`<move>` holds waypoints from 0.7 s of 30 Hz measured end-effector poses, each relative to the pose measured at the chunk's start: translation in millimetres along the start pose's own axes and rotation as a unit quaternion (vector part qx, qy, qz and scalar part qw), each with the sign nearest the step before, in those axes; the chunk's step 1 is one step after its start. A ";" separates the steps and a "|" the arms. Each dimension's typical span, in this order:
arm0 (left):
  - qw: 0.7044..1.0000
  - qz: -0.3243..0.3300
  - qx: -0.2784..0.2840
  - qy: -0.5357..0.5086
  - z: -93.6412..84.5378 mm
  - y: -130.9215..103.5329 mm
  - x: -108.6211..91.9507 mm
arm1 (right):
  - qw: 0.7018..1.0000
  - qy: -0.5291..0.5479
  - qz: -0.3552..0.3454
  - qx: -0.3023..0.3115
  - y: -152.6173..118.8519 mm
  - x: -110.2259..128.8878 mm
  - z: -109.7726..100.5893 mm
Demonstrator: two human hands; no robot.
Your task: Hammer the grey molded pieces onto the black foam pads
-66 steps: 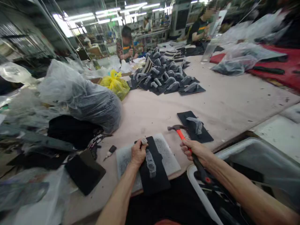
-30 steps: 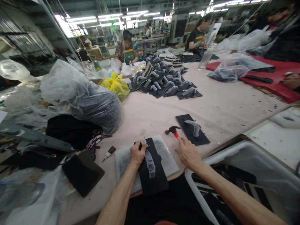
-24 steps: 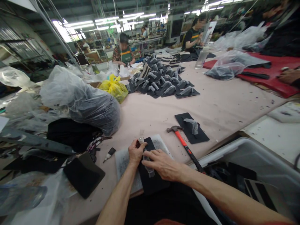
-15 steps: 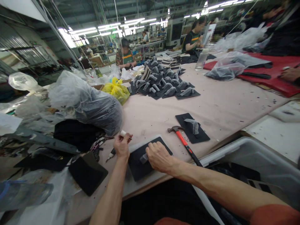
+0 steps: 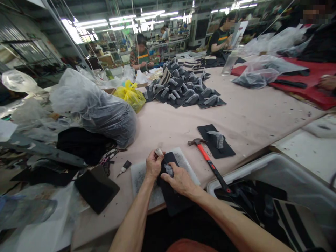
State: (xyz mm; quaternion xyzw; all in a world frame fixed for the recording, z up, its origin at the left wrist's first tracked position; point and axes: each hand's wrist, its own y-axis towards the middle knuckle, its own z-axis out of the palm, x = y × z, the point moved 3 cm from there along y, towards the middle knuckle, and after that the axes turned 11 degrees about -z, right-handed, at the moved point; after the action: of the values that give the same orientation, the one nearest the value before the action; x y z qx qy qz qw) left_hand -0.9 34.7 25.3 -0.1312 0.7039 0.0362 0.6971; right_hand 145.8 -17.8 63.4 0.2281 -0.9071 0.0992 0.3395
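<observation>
The black panel [image 5: 173, 203] can be judged light and fairly stiff, since its edges look straight and its face flat. Its wrapped strap [image 5: 168, 170] is likely softer, and the clear film around it may be slippery and easily torn. A hold is best taken by the panel's bare long edges, with the film left unpinched; the strap can serve as a 2nd grip if its base is well fixed, which cannot be told from here.

The panel is laid at a slant over the pale block [image 5: 141, 187], its near end reaching past the block's edge toward the body. Its far end is found just beside the left hand [image 5: 154, 165], which is closed around a small white-topped tool [image 5: 159, 152]. By the right hand [image 5: 181, 179] the panel's middle is partly covered; thumb and forefinger are parted, with the strap seen between them. Whether it is firmly pinched cannot be told.

The hammer [image 5: 206, 157] is held by neither of the 2 hands; it is laid to their right, its handle end at the bin [image 5: 279, 161]. Just beyond its head, another strapped panel [image 5: 228, 151] is placed on the table [image 5: 168, 126].
</observation>
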 end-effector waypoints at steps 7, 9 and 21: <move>0.998 0.000 0.009 0.056 -4.0 -0.8 13.2 | 0.985 -0.088 0.011 -0.150 -3.7 -57.5 -51.3; 0.998 -0.002 0.006 0.066 -4.4 -1.3 14.0 | 0.962 -0.205 0.068 -0.165 -8.6 -87.5 -68.7; 0.983 0.048 -0.042 0.172 4.8 -8.8 6.6 | 0.952 0.175 0.245 -0.061 -8.7 -143.8 -86.2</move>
State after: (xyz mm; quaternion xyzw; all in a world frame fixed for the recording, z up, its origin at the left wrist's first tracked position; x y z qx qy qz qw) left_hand 5.9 26.5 19.8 -0.1305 0.8168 0.0758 0.5568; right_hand 294.9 53.3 33.2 -0.0434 -0.8659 0.1622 0.4712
